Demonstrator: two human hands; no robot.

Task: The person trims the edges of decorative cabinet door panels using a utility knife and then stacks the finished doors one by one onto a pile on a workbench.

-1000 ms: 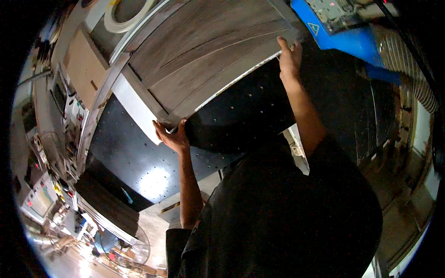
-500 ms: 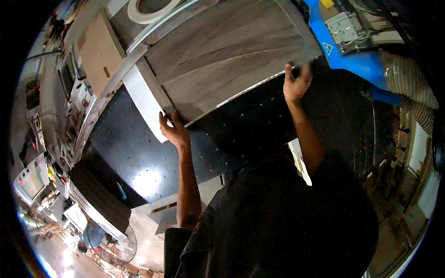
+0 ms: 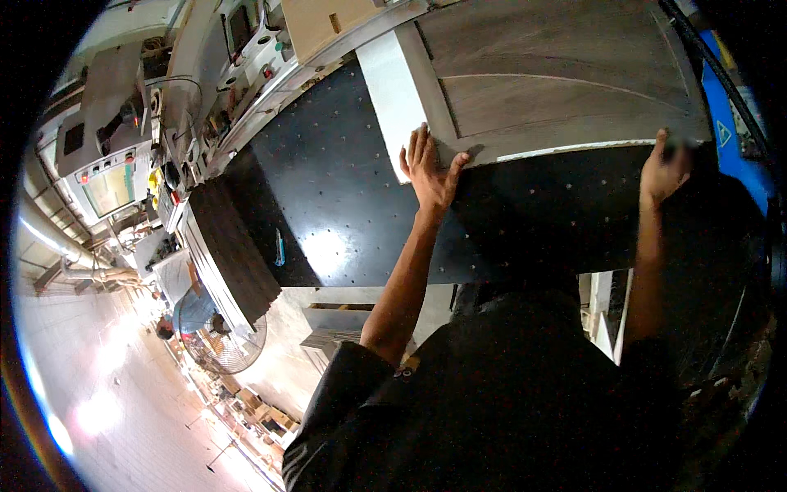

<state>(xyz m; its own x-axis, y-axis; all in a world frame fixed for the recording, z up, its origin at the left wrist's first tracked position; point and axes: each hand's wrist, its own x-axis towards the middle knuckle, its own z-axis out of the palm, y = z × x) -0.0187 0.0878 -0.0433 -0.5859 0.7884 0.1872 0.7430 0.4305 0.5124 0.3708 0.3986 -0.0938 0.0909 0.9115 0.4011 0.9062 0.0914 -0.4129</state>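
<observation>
A grey-brown wooden panel door (image 3: 566, 86) with a raised frame lies on a black table dotted with small holes (image 3: 525, 213). A pale, ragged line runs along its near edge. A white board (image 3: 393, 94) shows beside its left end. My left hand (image 3: 432, 176) rests with spread fingers at the door's near left corner, its fingertips over the white board's edge. At the near right corner is my right hand (image 3: 664, 174), thumb raised and apart from the fingers. A blurred dark patch hides its fingertips, and I cannot tell whether it presses the edge.
A light blue utility knife (image 3: 279, 247) lies on the table's left part. Dark boards (image 3: 234, 238) are stacked at the left end, near a round fan (image 3: 221, 336) and a person in blue (image 3: 195, 312). Blue machinery (image 3: 730, 139) stands at the right; a tan board (image 3: 328, 25) lies beyond.
The view has turned, so the door and both hands appear farther right. My left hand's fingers have gone from curled at the corner to spread over it. My right hand stays by the near right corner.
</observation>
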